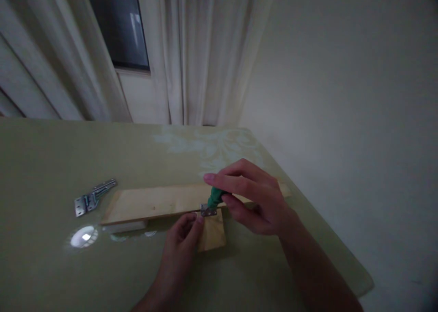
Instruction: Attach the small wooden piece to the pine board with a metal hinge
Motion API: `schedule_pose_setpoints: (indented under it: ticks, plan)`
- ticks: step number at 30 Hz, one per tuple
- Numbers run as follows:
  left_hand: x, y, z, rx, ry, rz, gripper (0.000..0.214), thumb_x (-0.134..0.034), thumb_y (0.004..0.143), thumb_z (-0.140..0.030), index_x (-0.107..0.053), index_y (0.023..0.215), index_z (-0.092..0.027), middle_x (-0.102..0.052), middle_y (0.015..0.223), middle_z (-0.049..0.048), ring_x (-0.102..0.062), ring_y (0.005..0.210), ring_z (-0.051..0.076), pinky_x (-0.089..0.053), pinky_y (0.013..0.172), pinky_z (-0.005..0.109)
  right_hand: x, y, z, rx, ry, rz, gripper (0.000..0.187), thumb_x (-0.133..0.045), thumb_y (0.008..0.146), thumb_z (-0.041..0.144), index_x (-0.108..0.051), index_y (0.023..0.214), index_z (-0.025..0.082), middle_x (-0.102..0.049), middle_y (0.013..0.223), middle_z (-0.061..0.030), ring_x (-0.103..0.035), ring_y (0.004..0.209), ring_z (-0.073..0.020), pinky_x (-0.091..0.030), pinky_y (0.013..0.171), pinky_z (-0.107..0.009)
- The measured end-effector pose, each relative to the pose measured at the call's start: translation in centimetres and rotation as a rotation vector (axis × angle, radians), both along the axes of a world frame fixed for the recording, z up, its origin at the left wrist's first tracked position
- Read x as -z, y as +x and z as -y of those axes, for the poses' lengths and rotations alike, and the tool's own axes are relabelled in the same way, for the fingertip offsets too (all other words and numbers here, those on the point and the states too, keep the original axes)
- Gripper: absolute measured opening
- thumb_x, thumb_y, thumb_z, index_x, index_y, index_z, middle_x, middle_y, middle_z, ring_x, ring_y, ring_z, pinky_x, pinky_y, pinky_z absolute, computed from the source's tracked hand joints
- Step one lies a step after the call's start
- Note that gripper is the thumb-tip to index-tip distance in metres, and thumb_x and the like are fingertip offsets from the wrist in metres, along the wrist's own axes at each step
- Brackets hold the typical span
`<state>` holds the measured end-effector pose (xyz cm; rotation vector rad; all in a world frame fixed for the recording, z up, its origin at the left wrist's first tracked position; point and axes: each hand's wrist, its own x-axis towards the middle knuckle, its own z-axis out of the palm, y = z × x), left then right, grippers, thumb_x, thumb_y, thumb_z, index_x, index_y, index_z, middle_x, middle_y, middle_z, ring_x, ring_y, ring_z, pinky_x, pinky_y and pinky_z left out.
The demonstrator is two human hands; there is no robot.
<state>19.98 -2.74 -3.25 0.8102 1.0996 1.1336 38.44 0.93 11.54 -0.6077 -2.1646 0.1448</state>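
My right hand (255, 195) grips a short green-handled screwdriver (215, 196), its forefinger stretched over the handle. The handle leans over a small metal hinge (208, 210), and the tool's tip is hidden. That hinge lies across the joint between a long pale board (150, 202) and a small wooden block (212, 234). My left hand (183, 239) is closed, thumb and forefinger pinched at the hinge's left end, beside the block's upper corner. Exactly how much of the hinge the fingers hold is hard to see.
Larger metal hinges (91, 198) lie left of the board on the glossy green table (68, 157). A white piece (125, 226) sits under the board's left end. Curtains (205, 52) hang behind, and a wall (342, 120) runs along the right.
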Motion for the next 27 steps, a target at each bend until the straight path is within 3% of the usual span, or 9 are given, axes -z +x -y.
schedule_pose_setpoints:
  ticks: [4,8,10,16,20,22,27]
  plan:
    - [0.01,-0.05,0.05,-0.005,0.019,0.001,0.042,-0.088,0.075,-0.059,-0.080,0.090,-0.021,-0.084,0.091,0.0065,-0.076,0.082,0.025,-0.057,0.071,0.027,0.34,-0.05,-0.25,0.111,0.164,-0.022,0.031,-0.078,0.096,0.041,-0.074,0.124,0.028,-0.067,0.084,-0.0022,-0.062,0.078,-0.0191,-0.057,0.071,-0.034]
    - [-0.06,0.08,0.03,-0.017,-0.011,0.000,0.043,-0.089,0.073,-0.059,-0.080,0.089,-0.020,-0.083,0.089,0.0062,-0.075,0.079,0.024,-0.056,0.069,0.027,-0.10,-0.04,0.16,0.035,0.125,0.031,0.037,-0.061,0.102,0.025,-0.066,0.138,0.021,-0.072,0.123,-0.0114,-0.070,0.108,-0.0242,-0.060,0.090,-0.040]
    - [-0.10,0.14,0.01,-0.011,-0.013,0.024,0.042,-0.088,0.075,-0.057,-0.079,0.090,-0.019,-0.083,0.089,0.0065,-0.075,0.080,0.023,-0.057,0.071,0.027,-0.21,0.02,0.28,-0.022,0.078,0.049,0.046,-0.053,0.101,0.014,-0.062,0.145,0.020,-0.071,0.130,-0.0116,-0.069,0.113,-0.0228,-0.060,0.094,-0.040]
    - [-0.11,0.11,0.04,-0.004,0.010,0.026,0.038,-0.086,0.079,-0.055,-0.078,0.090,-0.020,-0.082,0.087,0.0054,-0.074,0.078,0.022,-0.056,0.070,0.025,0.12,-0.05,0.09,0.110,0.205,-0.003,0.027,-0.073,0.099,0.039,-0.075,0.123,0.026,-0.069,0.090,-0.0042,-0.062,0.081,-0.0194,-0.057,0.073,-0.035]
    - [0.04,0.08,0.05,-0.006,0.011,0.023,0.038,-0.086,0.079,-0.054,-0.077,0.092,-0.020,-0.082,0.089,0.0055,-0.074,0.080,0.022,-0.056,0.071,0.025,-0.16,-0.11,0.30,0.035,0.136,0.027,0.037,-0.059,0.101,0.021,-0.069,0.137,0.019,-0.071,0.128,-0.0123,-0.068,0.111,-0.0241,-0.059,0.093,-0.040]
    - [0.21,0.06,0.04,-0.006,0.015,0.010,0.038,-0.086,0.079,-0.055,-0.077,0.091,-0.019,-0.081,0.089,0.0058,-0.073,0.081,0.022,-0.056,0.071,0.025,-0.12,-0.12,0.31,-0.011,0.097,0.038,0.046,-0.053,0.100,0.013,-0.064,0.144,0.019,-0.070,0.134,-0.0118,-0.068,0.116,-0.0234,-0.059,0.096,-0.040]
    - [0.49,0.10,0.03,0.005,0.025,0.015,0.040,-0.085,0.079,-0.057,-0.077,0.091,-0.019,-0.082,0.090,0.0061,-0.074,0.082,0.022,-0.056,0.071,0.025,0.14,-0.20,0.20,0.117,0.228,0.003,0.026,-0.072,0.100,0.035,-0.077,0.122,0.021,-0.068,0.093,-0.0054,-0.062,0.085,-0.0187,-0.057,0.076,-0.035]
